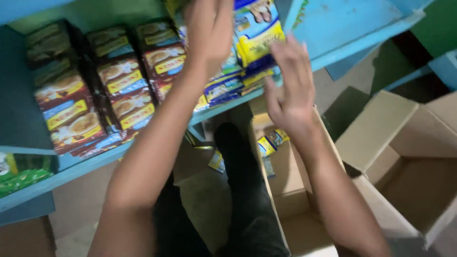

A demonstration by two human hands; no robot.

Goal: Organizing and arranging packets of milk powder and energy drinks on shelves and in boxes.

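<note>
Right now: both of your hands are raised at the blue shelf, working at the stack of blue-and-yellow packets.
Packets: the blue-and-yellow packets [254, 40] stand in a leaning stack on the blue shelf [362, 35], at its right part, their long axis running up and away from you, tilted a little to the left.
Left hand: your left hand [209, 26] is up against the stack from its left side, back of the hand toward the camera; its fingers are hidden, so you cannot tell whether it grips a packet.
Right hand: your right hand [290, 88] is just right of and below the stack, fingers spread and loose, holding nothing, fingertips near the lower packets.
Nearer hand: the left one lies on the stack; the right is just beside it.
Neighbours: brown packets [119, 85] fill the shelf to the left; green packets [21, 173] lie on the shelf below.
Room: an open cardboard box [285, 190] stands below your right arm with a few packets inside; a second open box [409, 157] sits to the right.
</note>
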